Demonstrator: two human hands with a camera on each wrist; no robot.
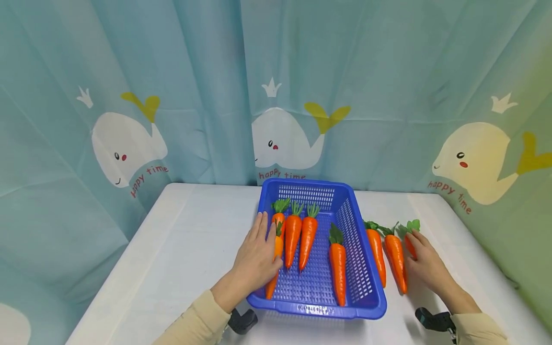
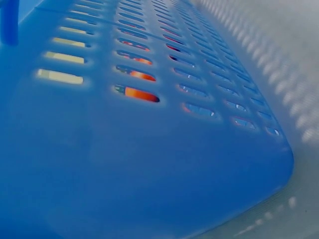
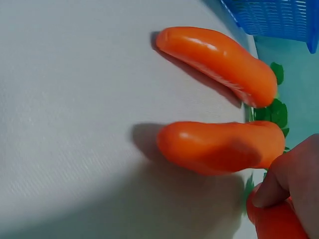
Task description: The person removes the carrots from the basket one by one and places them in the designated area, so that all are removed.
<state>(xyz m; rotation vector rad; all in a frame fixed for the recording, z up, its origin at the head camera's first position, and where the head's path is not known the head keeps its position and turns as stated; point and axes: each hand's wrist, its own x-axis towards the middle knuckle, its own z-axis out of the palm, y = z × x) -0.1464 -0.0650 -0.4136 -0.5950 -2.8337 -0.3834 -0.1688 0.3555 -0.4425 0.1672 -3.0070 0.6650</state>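
1. My right hand [image 1: 428, 263] grips an orange carrot [image 3: 280, 225] near its leafy end, the fingers curled over it, beyond the right side of the blue basket [image 1: 316, 310] on a white table [image 1: 185, 268].
2. Two loose carrots, the nearer to the basket [image 1: 376, 254] and the nearer to my fingers [image 1: 396, 261], lie on the table between the basket and my right hand, leaves toward the back.
3. My left hand [image 1: 254, 256] reaches over the basket's left rim, fingers extended, beside the front-left carrot [image 1: 271, 286]; whether my fingers touch it, I cannot tell.
4. Inside the basket, a back-left carrot [image 1: 279, 219] lies behind that one, two middle carrots [image 1: 293, 239] lie side by side, and a lone carrot [image 1: 338, 273] rests near the right wall.
5. Behind the table hangs a blue-green curtain [image 1: 207, 96] printed with white whales and "happy time."
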